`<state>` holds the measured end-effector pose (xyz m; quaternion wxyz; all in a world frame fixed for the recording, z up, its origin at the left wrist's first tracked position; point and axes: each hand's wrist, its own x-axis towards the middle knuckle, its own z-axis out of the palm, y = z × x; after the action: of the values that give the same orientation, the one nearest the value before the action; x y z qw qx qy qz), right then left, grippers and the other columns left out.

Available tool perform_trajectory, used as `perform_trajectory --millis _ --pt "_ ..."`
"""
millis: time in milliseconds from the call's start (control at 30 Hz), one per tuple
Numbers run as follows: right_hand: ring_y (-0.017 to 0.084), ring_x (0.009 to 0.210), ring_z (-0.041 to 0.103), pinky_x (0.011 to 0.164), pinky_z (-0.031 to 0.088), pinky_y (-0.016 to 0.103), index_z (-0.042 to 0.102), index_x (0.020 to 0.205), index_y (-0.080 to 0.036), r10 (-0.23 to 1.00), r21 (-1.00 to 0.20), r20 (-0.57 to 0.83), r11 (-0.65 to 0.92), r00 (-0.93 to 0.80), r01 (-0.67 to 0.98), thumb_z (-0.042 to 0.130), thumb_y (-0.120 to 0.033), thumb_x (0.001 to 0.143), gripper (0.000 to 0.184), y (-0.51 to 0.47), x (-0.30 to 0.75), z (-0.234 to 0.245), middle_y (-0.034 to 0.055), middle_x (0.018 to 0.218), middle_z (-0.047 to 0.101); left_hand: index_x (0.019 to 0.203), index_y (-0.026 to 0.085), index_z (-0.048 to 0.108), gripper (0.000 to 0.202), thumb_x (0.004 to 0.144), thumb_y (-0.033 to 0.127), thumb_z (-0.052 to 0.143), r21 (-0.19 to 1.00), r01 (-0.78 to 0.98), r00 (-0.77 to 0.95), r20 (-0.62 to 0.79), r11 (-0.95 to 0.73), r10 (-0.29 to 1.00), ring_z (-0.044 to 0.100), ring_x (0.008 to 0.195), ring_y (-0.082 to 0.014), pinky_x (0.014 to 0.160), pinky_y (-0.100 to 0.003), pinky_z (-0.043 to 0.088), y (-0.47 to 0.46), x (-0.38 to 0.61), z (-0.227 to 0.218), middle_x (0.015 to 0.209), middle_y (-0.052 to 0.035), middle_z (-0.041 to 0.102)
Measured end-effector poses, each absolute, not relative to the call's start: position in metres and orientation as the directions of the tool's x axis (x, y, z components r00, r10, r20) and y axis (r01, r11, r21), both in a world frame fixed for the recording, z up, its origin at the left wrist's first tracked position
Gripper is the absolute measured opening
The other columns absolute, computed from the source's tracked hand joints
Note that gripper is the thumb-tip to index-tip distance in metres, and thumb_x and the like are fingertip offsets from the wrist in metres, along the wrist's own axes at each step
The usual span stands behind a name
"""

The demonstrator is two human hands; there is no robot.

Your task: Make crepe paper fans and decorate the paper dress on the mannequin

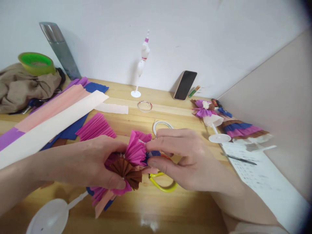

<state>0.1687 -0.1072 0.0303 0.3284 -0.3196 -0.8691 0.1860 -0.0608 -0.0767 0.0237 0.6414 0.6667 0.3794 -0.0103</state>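
Note:
Both my hands work on a pleated crepe-paper doll (133, 159) with pink, brown, peach and blue frills, held low over the wooden table (146, 208). My left hand (97, 164) grips its skirt from the left, thumb pressed on the brown fan. My right hand (180, 156) pinches the pink top frill from the right. The doll's white stand (52, 217) sticks out at the lower left. Under my right hand lies a pair of yellow-handled scissors (163, 185).
Long crepe-paper sheets (51, 120) in white, peach, purple and blue lie at left, with a pink pleated fan (96, 128). A tape ring (162, 125), a clear dish (144, 106), a white doll figure (142, 61), a phone (185, 85), finished dolls (229, 125) and printed paper (258, 175) surround.

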Motion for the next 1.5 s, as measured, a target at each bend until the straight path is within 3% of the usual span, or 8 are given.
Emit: perform_trajectory --millis 400,700,900,1033,1133,1267,1400,1500 --pt "0.008 0.057 0.044 0.054 0.034 0.022 0.054 0.075 -0.017 0.686 -0.523 0.389 0.714 -0.615 0.465 0.052 -0.011 0.092 0.018 -0.102 0.169 0.024 -0.0033 0.065 0.052 0.101 0.022 0.067 0.026 0.077 0.032 0.071 0.815 0.563 0.698 -0.558 0.137 0.448 0.072 0.08 -0.0182 0.063 -0.02 0.052 -0.071 -0.059 0.023 0.087 0.0006 0.076" --pt "0.009 0.056 0.039 0.051 0.03 0.025 0.056 0.074 -0.014 0.643 -0.293 0.432 0.763 -0.632 0.576 0.047 -0.014 0.094 0.022 -0.104 0.163 0.019 -0.0022 0.066 0.046 0.096 0.023 0.072 0.023 0.073 0.028 0.073 0.834 0.552 0.708 -0.472 0.005 0.525 0.071 0.079 -0.0171 0.062 -0.017 0.05 -0.07 -0.06 0.026 0.088 0.002 0.076" --pt "0.009 0.056 0.036 0.051 0.029 0.025 0.056 0.073 -0.014 0.624 -0.216 0.464 0.768 -0.629 0.602 0.044 -0.013 0.095 0.026 -0.103 0.163 0.014 -0.0017 0.065 0.046 0.097 0.025 0.07 0.022 0.075 0.025 0.073 0.858 0.513 0.737 -0.441 0.002 0.512 0.071 0.083 -0.0159 0.065 -0.016 0.05 -0.068 -0.06 0.022 0.088 0.0041 0.076" --pt "0.01 0.056 0.032 0.051 0.027 0.027 0.053 0.072 -0.015 0.58 -0.132 0.506 0.784 -0.639 0.607 0.044 -0.01 0.094 0.025 -0.103 0.163 0.011 -0.0016 0.066 0.045 0.098 0.024 0.069 0.021 0.077 0.027 0.071 0.845 0.528 0.73 -0.501 0.081 0.465 0.071 0.073 -0.014 0.059 -0.015 0.05 -0.068 -0.059 0.02 0.081 0.0045 0.075" --pt "0.01 0.055 0.032 0.05 0.026 0.026 0.05 0.072 -0.016 0.592 -0.153 0.515 0.775 -0.62 0.614 0.044 -0.007 0.092 0.023 -0.105 0.165 0.017 -0.0024 0.065 0.044 0.101 0.024 0.068 0.023 0.078 0.025 0.071 0.843 0.517 0.739 -0.528 0.15 0.418 0.071 0.068 -0.0132 0.054 -0.014 0.049 -0.068 -0.06 0.018 0.08 0.0052 0.075" --pt "0.009 0.051 0.033 0.049 0.028 0.024 0.04 0.072 -0.02 0.659 -0.247 0.507 0.728 -0.555 0.639 0.036 -0.007 0.09 0.023 -0.103 0.173 0.03 -0.0047 0.061 0.037 0.094 0.021 0.067 0.019 0.076 0.025 0.074 0.886 0.418 0.768 -0.463 0.202 0.442 0.072 0.075 -0.0136 0.061 -0.014 0.05 -0.062 -0.066 0.014 0.083 0.0045 0.076" --pt "0.007 0.045 0.029 0.046 0.025 0.024 0.032 0.064 -0.022 0.68 -0.223 0.525 0.69 -0.512 0.688 0.037 -0.01 0.092 0.031 -0.093 0.186 0.034 -0.0067 0.055 0.029 0.1 0.017 0.067 0.023 0.078 0.023 0.072 0.908 0.324 0.779 -0.416 0.267 0.469 0.072 0.076 -0.013 0.067 -0.016 0.053 -0.055 -0.071 0.013 0.085 0.0026 0.077" --pt "0.007 0.044 0.034 0.045 0.027 0.022 0.037 0.06 -0.02 0.714 -0.22 0.475 0.662 -0.514 0.717 0.045 -0.017 0.094 0.035 -0.082 0.193 0.032 -0.0061 0.052 0.036 0.1 0.015 0.067 0.024 0.076 0.019 0.072 0.936 0.215 0.779 -0.335 0.277 0.53 0.072 0.077 -0.0127 0.07 -0.017 0.055 -0.057 -0.071 0.02 0.085 0.0027 0.077"
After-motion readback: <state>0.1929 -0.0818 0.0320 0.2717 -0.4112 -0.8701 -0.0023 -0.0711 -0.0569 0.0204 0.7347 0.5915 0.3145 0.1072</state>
